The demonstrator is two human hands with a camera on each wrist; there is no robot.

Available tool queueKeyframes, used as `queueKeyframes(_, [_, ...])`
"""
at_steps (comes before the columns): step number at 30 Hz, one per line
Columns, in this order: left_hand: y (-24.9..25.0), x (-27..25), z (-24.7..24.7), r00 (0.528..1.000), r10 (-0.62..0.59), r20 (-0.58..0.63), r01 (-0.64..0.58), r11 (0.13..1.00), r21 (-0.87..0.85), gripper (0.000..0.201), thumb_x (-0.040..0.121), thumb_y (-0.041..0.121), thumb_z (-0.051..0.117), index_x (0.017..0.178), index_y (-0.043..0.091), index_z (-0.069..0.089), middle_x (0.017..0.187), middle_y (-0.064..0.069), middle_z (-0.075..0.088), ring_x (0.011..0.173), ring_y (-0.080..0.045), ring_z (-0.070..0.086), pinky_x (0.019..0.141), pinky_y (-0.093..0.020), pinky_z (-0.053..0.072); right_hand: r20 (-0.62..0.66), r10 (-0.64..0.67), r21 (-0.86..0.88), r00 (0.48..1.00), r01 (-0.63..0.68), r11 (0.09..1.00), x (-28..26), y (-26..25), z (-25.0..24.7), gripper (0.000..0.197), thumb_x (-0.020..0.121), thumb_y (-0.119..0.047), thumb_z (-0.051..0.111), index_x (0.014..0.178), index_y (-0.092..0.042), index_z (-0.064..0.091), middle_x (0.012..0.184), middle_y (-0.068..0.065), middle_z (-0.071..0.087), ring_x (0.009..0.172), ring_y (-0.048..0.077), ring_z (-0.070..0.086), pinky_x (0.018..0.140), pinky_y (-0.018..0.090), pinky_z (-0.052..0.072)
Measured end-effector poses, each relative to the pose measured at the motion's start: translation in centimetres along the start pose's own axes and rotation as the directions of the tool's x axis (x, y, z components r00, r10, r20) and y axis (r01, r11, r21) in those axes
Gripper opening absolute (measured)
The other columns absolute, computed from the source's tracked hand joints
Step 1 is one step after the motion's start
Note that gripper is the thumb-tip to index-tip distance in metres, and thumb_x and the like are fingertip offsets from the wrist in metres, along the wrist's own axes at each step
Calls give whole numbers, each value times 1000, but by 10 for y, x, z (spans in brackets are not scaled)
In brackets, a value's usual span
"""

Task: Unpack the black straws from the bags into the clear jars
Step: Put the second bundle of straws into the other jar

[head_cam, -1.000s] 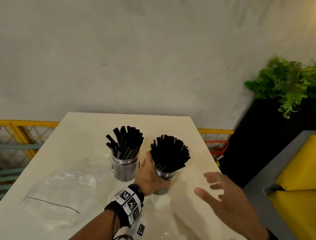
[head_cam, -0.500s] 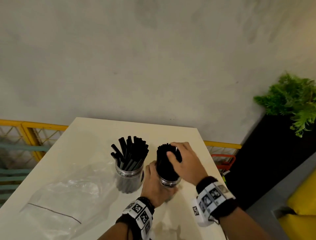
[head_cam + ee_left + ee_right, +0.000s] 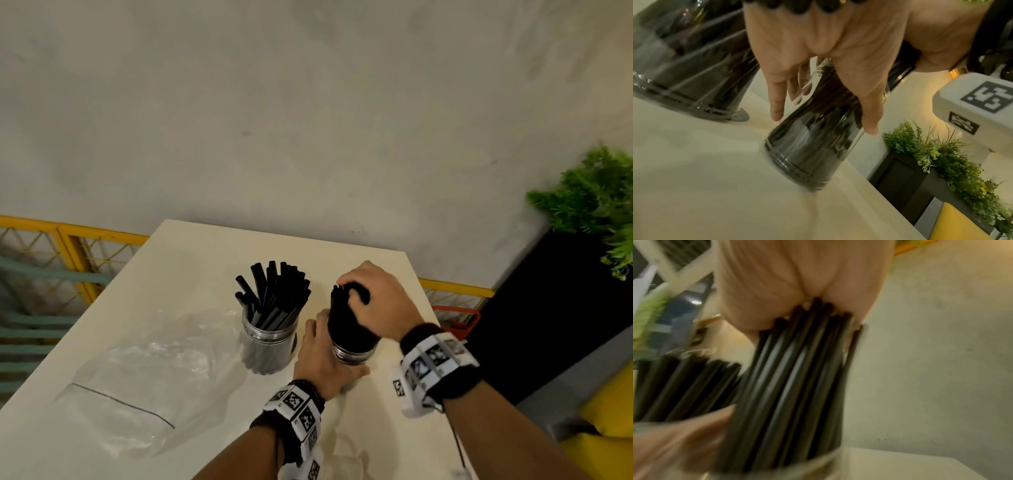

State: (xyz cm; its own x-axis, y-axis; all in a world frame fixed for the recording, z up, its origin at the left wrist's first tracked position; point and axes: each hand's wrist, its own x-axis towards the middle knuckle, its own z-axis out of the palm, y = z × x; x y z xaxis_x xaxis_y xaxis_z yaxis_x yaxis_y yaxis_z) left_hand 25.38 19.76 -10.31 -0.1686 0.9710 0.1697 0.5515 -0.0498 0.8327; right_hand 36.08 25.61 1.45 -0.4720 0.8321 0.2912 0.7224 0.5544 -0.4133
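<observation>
The left hand (image 3: pixel 322 359) holds the clear jar (image 3: pixel 354 353) on the surface (image 3: pixel 191 260). The right hand (image 3: pixel 376 301) grips the tops of its black straws (image 3: pixel 346 322). Left of both hands, another jar (image 3: pixel 269 346) holds straws too.

Black straws (image 3: pixel 346 322) fill two upright clear jars (image 3: pixel 269 346).

Bare forearms, a tagged rig on each wrist

The left wrist band (image 3: pixel 298 416) is black, carrying white blocks printed with black square code markers, with a dark beaded bracelet (image 3: pixel 310 389) just ahead of it; the right wrist band (image 3: pixel 435 371) is black too, with the same white coded blocks.
</observation>
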Motion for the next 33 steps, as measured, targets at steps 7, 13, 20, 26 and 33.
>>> queueKeyframes(7, [-2, 1, 1, 1000, -26, 7, 26, 1000, -13, 108, 48, 55, 81, 138, 23, 30, 120, 5, 42, 108, -10, 42, 96, -28, 47, 153, 14, 152, 988, -37, 988, 0, 6, -37, 48, 78, -60, 66, 122, -44, 59, 130, -11, 57, 120, 9, 53, 99, 34, 45])
queueKeyframes(13, [-3, 0, 1, 999, -29, 39, 28, 1000, 14, 107, 51, 52, 83, 139, 24, 29, 130, 6, 39, 111, -9, 40, 99, -31, 47, 200, 158, -410, 967, -64, 910, -2, -22, 1, 49, 91, -52, 50, 134, -29, 44, 132, 6, 45, 120, 33, 47, 89, 48, 49])
queueKeyframes(20, [-1, -1, -1, 998, -50, 45, 52, 998, -26, 108, 51, 46, 87, 139, 27, 27, 132, 4, 39, 119, -16, 47, 96, -34, 50, 171, 487, -340, 856, -413, 845, 24, -14, -39, 77, 89, -74, 30, 134, -13, 47, 135, 14, 55, 119, 35, 55, 98, 45, 48])
queueKeyframes(26, [-4, 0, 1, 997, -50, 57, 51, 999, -6, 105, 48, 53, 82, 135, 28, 29, 126, 8, 40, 112, -14, 47, 92, -36, 53, 440, 170, -313, 882, -27, 949, -18, -30, -41, 110, 56, -91, 56, 148, -52, 10, 163, -6, 10, 149, 27, 17, 114, 62, 27])
queueKeyframes(33, [-2, 2, 0, 997, -33, 71, 32, 999, 23, 106, 48, 55, 78, 137, 26, 29, 131, 7, 39, 115, -13, 42, 97, -35, 50, 194, 224, -389, 955, -135, 911, 3, -12, -1, 50, 92, -61, 44, 126, -25, 47, 127, 6, 52, 116, 37, 54, 88, 47, 47])
